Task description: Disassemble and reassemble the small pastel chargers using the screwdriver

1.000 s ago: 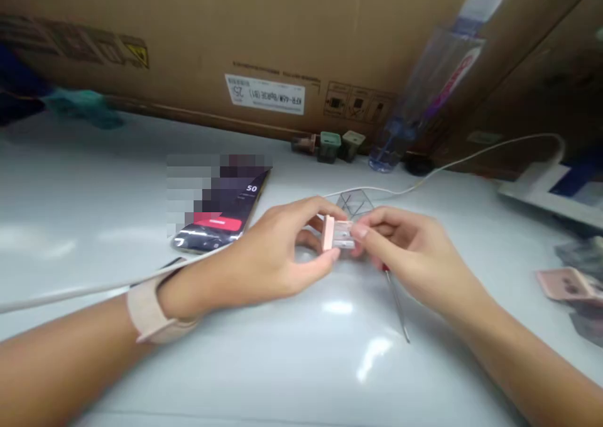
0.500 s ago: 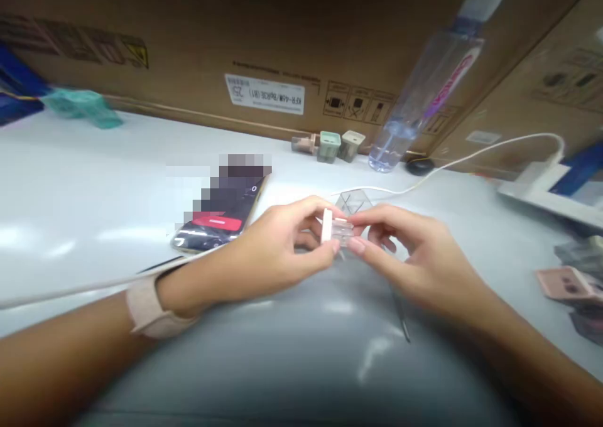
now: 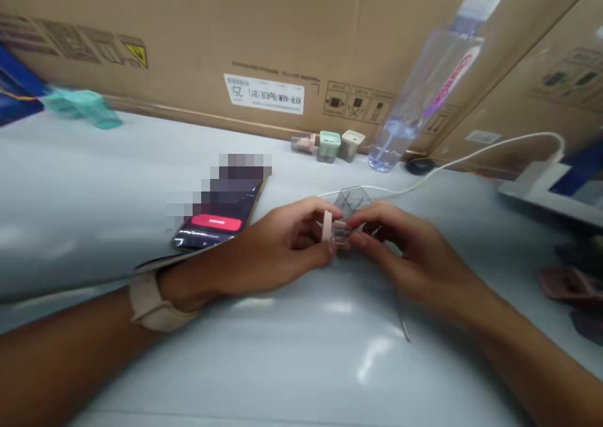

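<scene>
Between my hands is a small plastic piece with a pale pink plate (image 3: 326,226) and a clear body (image 3: 340,232). My left hand (image 3: 282,242), with a pale band on its wrist, pinches the plate between thumb and fingers. The bent fingertips of my right hand (image 3: 405,245) close on the far end of the clear body; their exact contact is partly hidden. Just behind the hands a clear box-like case (image 3: 352,199) rests on the table. A thin metal rod (image 3: 404,326) sticks out from beneath my right hand.
A phone (image 3: 226,210) lies left of my hands. Small blocks with holes, one green (image 3: 328,146), stand by a cardboard box (image 3: 188,50) near a water bottle (image 3: 424,94). A white cable (image 3: 494,143) crosses the table. A pink block (image 3: 563,284) lies right, teal pieces (image 3: 82,105) far left.
The fingertips of my right hand have shifted slightly at the end of the clear body. Both hands stay in nearly the same place. The lighting on the scene differs.
</scene>
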A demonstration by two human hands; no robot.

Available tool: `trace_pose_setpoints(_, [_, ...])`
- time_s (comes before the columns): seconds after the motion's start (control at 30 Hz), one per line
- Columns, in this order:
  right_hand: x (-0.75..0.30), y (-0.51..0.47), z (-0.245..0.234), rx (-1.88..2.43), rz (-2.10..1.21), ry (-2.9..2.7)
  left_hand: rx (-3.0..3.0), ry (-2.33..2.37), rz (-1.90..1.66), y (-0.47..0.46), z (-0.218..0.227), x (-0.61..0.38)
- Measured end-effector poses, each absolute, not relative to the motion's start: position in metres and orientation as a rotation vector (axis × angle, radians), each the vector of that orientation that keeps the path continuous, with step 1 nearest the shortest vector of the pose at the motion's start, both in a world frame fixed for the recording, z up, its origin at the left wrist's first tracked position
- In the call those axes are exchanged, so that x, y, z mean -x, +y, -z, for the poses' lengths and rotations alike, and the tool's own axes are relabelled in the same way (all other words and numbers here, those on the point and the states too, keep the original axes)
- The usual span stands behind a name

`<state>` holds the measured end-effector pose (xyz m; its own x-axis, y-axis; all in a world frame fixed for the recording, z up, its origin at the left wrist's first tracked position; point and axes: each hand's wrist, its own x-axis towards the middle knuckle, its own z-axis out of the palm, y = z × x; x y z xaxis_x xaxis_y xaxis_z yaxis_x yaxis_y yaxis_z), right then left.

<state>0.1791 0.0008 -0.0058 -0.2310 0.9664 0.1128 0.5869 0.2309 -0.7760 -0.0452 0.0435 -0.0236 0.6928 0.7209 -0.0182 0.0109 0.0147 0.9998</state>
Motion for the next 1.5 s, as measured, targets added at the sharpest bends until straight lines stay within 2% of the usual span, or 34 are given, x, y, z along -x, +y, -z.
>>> trace_pose_setpoints(1.13, [-0.175, -0.002, 0.014, 1.383, -0.761, -1.797, -1.439, 0.634, -0.641, 0.045, 0.024, 0.043])
trace_pose_setpoints(1.5, [-0.172, -0.002, 0.019, 1.396, -0.736, -1.795, -1.614, 0.669, -0.618, 0.043, 0.028, 0.047])
